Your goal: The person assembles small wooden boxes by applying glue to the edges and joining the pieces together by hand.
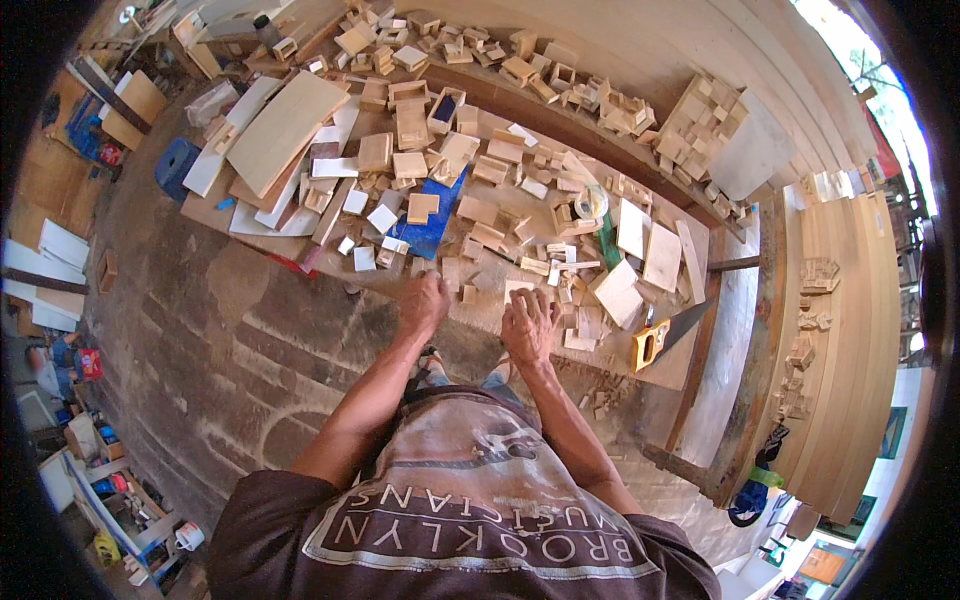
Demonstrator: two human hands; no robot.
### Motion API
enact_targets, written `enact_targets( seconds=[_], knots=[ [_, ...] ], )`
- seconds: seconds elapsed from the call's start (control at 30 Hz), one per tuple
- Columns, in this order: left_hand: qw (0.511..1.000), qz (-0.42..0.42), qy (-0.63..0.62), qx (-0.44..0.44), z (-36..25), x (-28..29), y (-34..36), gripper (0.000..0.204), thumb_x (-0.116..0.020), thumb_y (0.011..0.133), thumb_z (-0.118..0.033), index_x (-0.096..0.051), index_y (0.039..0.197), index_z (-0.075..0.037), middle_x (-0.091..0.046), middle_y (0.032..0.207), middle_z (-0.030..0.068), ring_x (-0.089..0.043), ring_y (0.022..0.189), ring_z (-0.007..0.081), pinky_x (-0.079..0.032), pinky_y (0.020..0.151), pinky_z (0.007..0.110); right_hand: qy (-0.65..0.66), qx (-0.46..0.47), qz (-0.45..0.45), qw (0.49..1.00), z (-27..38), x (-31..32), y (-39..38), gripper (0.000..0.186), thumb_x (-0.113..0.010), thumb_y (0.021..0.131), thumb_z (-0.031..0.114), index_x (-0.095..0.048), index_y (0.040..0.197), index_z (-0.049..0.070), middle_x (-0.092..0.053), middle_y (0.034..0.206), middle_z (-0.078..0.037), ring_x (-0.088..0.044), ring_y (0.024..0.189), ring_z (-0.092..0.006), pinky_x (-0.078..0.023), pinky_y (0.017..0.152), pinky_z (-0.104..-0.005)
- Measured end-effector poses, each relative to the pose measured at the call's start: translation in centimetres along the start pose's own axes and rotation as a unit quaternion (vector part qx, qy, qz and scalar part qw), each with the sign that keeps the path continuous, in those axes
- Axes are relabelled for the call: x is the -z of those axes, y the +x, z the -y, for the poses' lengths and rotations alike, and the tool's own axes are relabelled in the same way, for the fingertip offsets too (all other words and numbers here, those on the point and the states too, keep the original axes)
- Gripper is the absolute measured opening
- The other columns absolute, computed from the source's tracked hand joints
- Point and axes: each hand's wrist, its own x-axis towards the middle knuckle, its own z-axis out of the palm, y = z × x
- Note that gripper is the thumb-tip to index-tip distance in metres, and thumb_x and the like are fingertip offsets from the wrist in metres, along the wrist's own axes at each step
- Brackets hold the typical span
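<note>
My left hand is closed at the front edge of the workbench. A blurred, thin brownish shape shows beside its knuckles, and what the fingers grip is hidden. To its right, my right hand rests low over the bench with curled fingers. A small pale wood piece lies at those fingertips; whether they pinch it I cannot tell. Beyond both hands spread many small wooden blocks and offcuts. A blue sheet lies among them, with an L-shaped wood piece on it.
A handsaw with a yellow handle lies at the bench's right end. Near it are thin pale boards and a tape roll. Large panels are stacked at far left, by a blue stool. More blocks line the back ledge.
</note>
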Motion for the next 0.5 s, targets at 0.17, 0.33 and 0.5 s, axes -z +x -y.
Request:
enact_targets(
  seconds=[0.17,0.33,0.5],
  knots=[
    [0.996,0.009,0.088,0.005,-1.8,-0.3,0.7,0.045,-0.072,0.084,-0.036,-0.06,0.107,0.001,-0.067,0.092,0.0184,-0.068,0.086,0.0386,-0.054,0.074,0.048,0.049,-0.049,0.15,0.986,2.0,-2.0,-1.1,0.017,-0.065,0.087,0.015,-0.065,0.101,0.006,-0.066,0.1,-0.01,-0.066,0.096,-0.034,-0.051,0.082,-0.0486],
    [0.998,0.004,0.061,0.005,-1.2,0.5,0.3,0.046,-0.071,0.086,-0.035,-0.058,0.115,-0.001,-0.065,0.105,0.0193,-0.068,0.089,0.037,-0.055,0.074,0.047,0.103,-0.052,0.195,0.974,2.9,-5.1,-2.3,0.016,-0.054,0.087,0.005,-0.057,0.102,0.002,-0.061,0.107,-0.021,-0.067,0.088,-0.0437,-0.056,0.074,-0.0531],
    [0.988,0.074,0.038,-0.132,0.3,1.2,-0.2,0.038,-0.069,0.084,-0.021,-0.058,0.118,-0.006,-0.063,0.112,0.0166,-0.067,0.093,0.0339,-0.055,0.078,0.044,0.081,-0.093,0.206,0.971,4.0,-7.2,-0.2,0.039,-0.056,0.086,0.002,-0.05,0.124,0.0,-0.057,0.122,-0.022,-0.066,0.091,-0.0447,-0.057,0.074,-0.0522]
  ],
)
